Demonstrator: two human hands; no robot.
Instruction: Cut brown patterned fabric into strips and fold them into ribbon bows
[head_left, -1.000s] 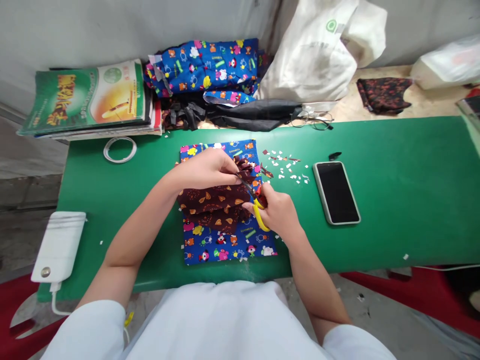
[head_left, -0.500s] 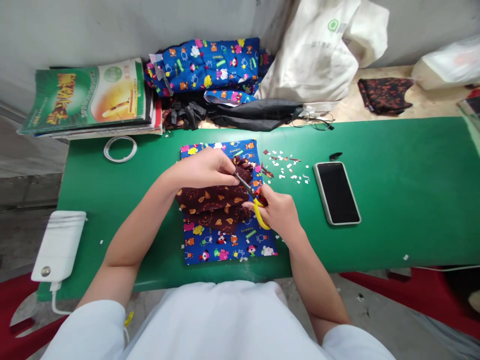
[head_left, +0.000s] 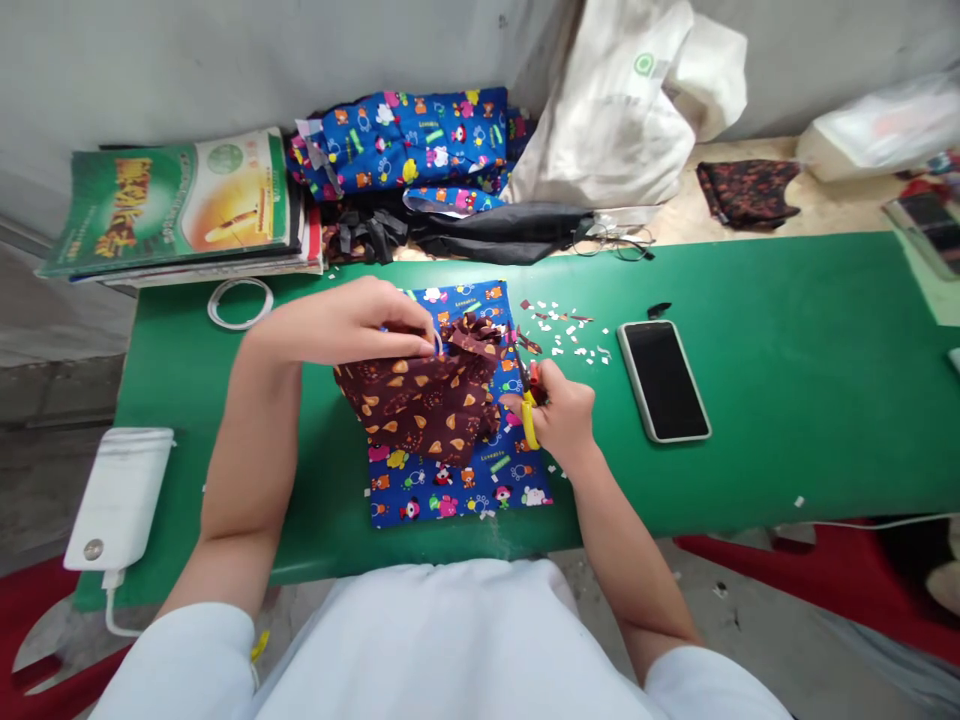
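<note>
My left hand (head_left: 352, 322) is closed on the top edge of a dark brown patterned fabric piece (head_left: 420, 405) and holds it lifted above a blue cartoon-print cloth (head_left: 465, 480) that lies flat on the green table (head_left: 787, 380). To the right of the brown fabric, my right hand (head_left: 559, 415) grips small yellow-handled scissors (head_left: 529, 415). The blades point up toward the gathered, frilled end of the brown fabric (head_left: 472, 335).
Small fabric snippets (head_left: 566, 330) and a black phone (head_left: 663, 380) lie to the right of the cloth. Behind are a stack of magazines (head_left: 180, 200), a white ring (head_left: 240, 302), folded blue print fabric (head_left: 409, 140), glasses (head_left: 619, 242) and a white bag (head_left: 622, 110). A white power bank (head_left: 120, 498) lies at left.
My left hand has lifted the brown fabric and shifted left. The scissors have come away from the fabric's edge, and my right hand has turned them more upright.
</note>
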